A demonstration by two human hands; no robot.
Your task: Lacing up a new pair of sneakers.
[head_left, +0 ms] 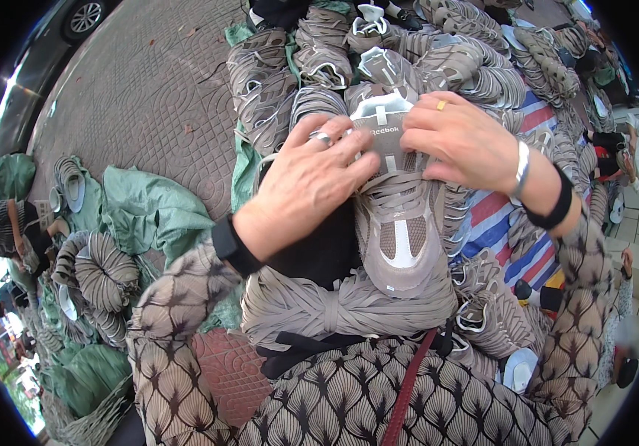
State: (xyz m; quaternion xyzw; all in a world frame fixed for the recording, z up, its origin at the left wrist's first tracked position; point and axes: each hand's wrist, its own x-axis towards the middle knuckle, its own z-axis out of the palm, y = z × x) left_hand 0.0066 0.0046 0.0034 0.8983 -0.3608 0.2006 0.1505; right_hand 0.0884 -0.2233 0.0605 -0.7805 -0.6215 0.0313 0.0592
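Observation:
A grey-beige sneaker upper [399, 212], with a white toe stripe and white collar lining, lies toe toward me over my lap. Flat beige lace crosses its lower eyelets. My left hand [315, 171], with a ring and a black wristband, has its fingers curled at the upper's left eyelet edge. On the opposite edge, beside the tongue, my right hand [460, 141] is closed, its thumb and fingers bent together. Any lace end inside the fingers is hidden. Across my lap, below the toe, rests a thick tied bundle of beige laces [334, 305].
Nested stacks of similar uppers [260, 93] stand ahead, and more uppers [494, 305] lie at right on a striped sheet [483, 223]. Green sacks [152, 208] and coiled stacks of uppers [104, 271] are on the left paving. Other people sit at both sides; a car [74, 22] is at far left.

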